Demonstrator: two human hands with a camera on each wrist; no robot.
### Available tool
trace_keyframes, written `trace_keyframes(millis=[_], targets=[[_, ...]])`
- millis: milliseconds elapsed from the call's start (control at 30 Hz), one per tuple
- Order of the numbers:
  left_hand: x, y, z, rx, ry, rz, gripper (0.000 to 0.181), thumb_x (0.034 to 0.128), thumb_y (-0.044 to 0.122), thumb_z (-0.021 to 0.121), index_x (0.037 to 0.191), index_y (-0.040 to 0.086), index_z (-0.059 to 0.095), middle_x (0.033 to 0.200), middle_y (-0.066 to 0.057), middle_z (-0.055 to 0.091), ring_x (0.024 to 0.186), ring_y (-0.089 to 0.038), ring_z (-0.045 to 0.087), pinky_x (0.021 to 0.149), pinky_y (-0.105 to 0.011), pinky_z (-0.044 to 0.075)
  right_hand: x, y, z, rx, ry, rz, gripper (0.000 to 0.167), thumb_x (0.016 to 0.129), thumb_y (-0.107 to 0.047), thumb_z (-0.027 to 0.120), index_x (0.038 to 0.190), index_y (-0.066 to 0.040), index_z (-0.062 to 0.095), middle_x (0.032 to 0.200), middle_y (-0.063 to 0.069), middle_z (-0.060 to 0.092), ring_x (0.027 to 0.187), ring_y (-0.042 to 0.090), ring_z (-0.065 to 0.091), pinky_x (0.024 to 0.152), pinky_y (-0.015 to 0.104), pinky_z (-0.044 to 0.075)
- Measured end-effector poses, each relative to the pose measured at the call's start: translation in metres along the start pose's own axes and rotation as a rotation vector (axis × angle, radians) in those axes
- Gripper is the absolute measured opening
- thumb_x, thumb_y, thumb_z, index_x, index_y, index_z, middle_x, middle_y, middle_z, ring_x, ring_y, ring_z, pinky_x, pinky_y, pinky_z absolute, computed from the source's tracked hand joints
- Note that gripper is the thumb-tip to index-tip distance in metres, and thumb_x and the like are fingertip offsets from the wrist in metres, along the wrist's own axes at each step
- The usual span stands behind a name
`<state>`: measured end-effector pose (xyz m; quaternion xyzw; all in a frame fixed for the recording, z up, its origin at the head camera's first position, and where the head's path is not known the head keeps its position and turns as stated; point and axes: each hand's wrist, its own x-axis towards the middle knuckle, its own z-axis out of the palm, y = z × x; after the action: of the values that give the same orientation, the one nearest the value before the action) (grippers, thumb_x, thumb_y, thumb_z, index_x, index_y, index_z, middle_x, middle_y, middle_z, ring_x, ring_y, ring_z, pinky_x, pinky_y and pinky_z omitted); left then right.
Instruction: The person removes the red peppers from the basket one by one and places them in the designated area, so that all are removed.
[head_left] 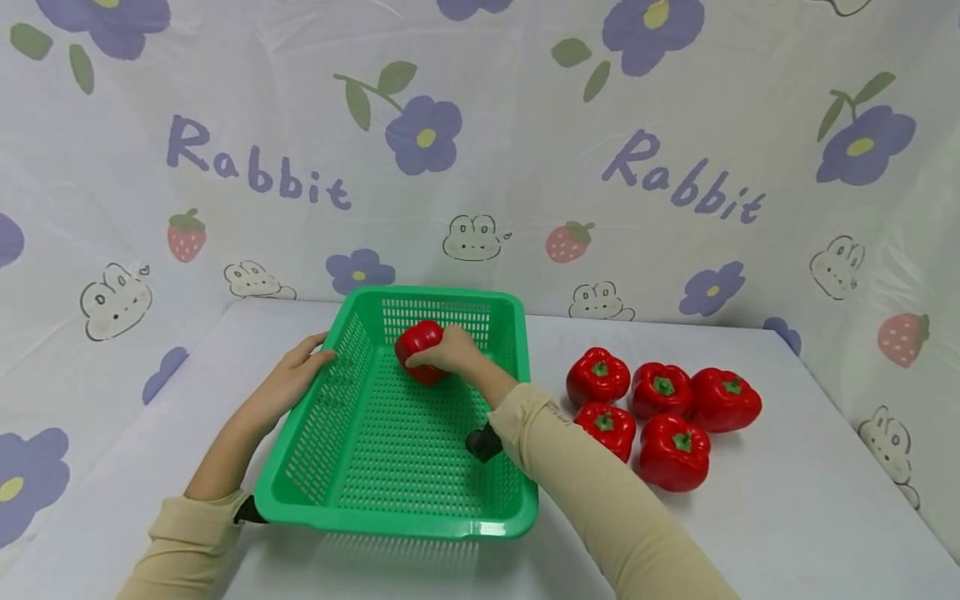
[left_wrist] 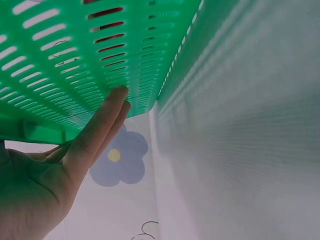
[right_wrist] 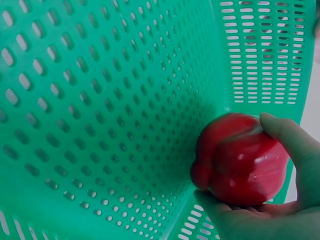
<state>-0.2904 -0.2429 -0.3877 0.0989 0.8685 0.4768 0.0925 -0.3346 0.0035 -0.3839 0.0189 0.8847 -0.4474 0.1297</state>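
Note:
A green plastic basket (head_left: 397, 523) with slotted walls stands on the white table. My right hand (head_left: 453, 350) reaches inside and holds a red bell pepper (head_left: 418, 337) near the far end. In the right wrist view, thumb and fingers lie on opposite sides of this bell pepper (right_wrist: 245, 162), close above the perforated floor. At the basket's left side, my left hand (head_left: 294, 373) has its thumb over the rim. The left wrist view shows the fingers (left_wrist: 102, 122) of that hand stretched along the outside wall.
Several more red bell peppers (head_left: 675, 454) with green stems stand grouped on the table right of the basket, partly behind my right sleeve (head_left: 600, 492). A white cloth backdrop (head_left: 510, 150) with flowers and rabbits rises behind the table. A black wrist device (head_left: 483, 443) sits by my right cuff.

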Motion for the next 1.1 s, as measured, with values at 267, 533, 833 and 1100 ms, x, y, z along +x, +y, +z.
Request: trace_keyframes(millis=[267,533,833,1100], targets=[[0.002,0.002,0.003,-0.005,0.006,-0.004,0.062,0.1062,0.036,0.033,0.156,0.003,0.016,0.146,-0.031,0.041,0.125,-0.043,0.051,0.106,-0.057,0.036,0.002,-0.004,-0.006,0.098,0.021,-0.027,0.065,0.082,-0.025,0.075,0.133,0.004,0.045,0.133,0.018,0.055,0.123,0.033,0.053,0.095,0.045,0.052],[0.005,0.001,0.005,0.001,0.019,-0.007,0.062,0.1063,0.036,0.032,0.155,0.002,0.016,0.142,-0.031,0.045,0.120,-0.040,0.055,0.103,-0.054,0.040,-0.012,-0.013,-0.017,0.222,0.002,-0.094,0.063,0.082,-0.022,0.074,0.134,0.002,0.048,0.135,0.016,0.056,0.125,0.033,0.052,0.096,0.047,0.052],[0.007,0.002,0.006,0.001,0.026,-0.010,0.061,0.1064,0.035,0.032,0.156,0.003,0.016,0.143,-0.031,0.044,0.123,-0.041,0.052,0.105,-0.056,0.038,-0.036,-0.015,-0.037,0.338,-0.053,-0.102,0.063,0.084,-0.024,0.073,0.138,-0.004,0.047,0.135,0.012,0.056,0.124,0.031,0.051,0.095,0.048,0.052],[0.008,0.003,0.007,0.007,0.038,-0.004,0.060,0.1063,0.034,0.032,0.155,0.002,0.019,0.139,-0.031,0.048,0.115,-0.036,0.058,0.098,-0.047,0.044,-0.057,-0.017,-0.055,0.387,-0.059,-0.141,0.059,0.084,-0.026,0.074,0.136,-0.010,0.050,0.132,0.006,0.058,0.122,0.027,0.052,0.087,0.039,0.055]])
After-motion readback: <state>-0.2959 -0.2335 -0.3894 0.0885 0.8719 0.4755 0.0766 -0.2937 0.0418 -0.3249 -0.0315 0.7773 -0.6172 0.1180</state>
